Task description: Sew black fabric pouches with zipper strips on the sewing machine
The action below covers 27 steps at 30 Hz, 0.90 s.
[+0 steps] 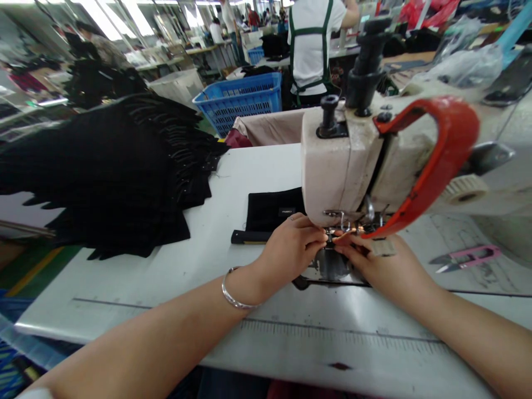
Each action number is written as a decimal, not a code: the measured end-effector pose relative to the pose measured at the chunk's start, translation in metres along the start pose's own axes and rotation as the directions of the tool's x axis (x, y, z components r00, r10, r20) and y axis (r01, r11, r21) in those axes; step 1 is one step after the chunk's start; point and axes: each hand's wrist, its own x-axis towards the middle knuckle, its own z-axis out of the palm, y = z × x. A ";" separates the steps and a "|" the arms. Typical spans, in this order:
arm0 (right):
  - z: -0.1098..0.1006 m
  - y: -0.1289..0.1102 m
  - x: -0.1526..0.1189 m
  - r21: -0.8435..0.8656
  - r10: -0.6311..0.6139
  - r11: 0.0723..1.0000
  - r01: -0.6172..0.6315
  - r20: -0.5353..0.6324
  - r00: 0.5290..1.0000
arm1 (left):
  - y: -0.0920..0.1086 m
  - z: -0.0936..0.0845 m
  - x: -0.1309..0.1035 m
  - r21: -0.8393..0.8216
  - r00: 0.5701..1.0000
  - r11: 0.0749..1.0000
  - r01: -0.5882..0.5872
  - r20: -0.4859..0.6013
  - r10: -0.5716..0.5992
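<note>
Under the head of a white sewing machine (328,172), my two hands meet at the presser foot. The fingers of my left hand (291,246) are pinched together just left of the needle area. From the other side, my right hand (374,260) also pinches, partly covered by the red guard (446,149). Something small and dark shows between the fingertips, too small to name. Behind my left hand lies a piece of black cloth (261,210) with a small label (286,211); its right part is hidden by the machine. A dark strip (249,237) runs along its near edge.
A big pile of black cloth pieces (116,166) covers the table's left side. Pink-handled thread snips (467,257) lie at the right. Ruler marks run along the white table (199,327). Beyond stand a blue basket (245,100) and a person in a white shirt (311,50).
</note>
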 end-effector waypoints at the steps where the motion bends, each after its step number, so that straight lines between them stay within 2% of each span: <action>1: 0.000 -0.001 0.000 -0.004 0.006 1.000 -0.006 -0.001 1.000 | 0.000 0.000 0.000 0.000 1.000 1.000 0.000 -0.003 0.000; 8: -0.001 0.001 0.001 -0.039 -0.019 0.999 0.019 -0.008 1.000 | -0.002 0.001 0.000 0.004 1.000 1.000 -0.003 -0.016 0.003; 14: -0.002 0.000 0.003 0.018 0.022 1.000 -0.022 0.010 1.000 | -0.002 0.001 0.000 -0.001 1.000 1.000 0.011 0.010 -0.011; 21: -0.003 -0.007 0.001 0.024 0.044 0.999 -0.045 0.030 0.999 | -0.001 0.001 -0.003 -0.023 0.999 0.999 -0.035 -0.011 0.035; 27: -0.003 -0.007 0.002 0.024 0.056 0.998 -0.056 0.005 0.998 | -0.003 0.000 -0.002 -0.004 1.000 1.000 -0.019 0.015 0.019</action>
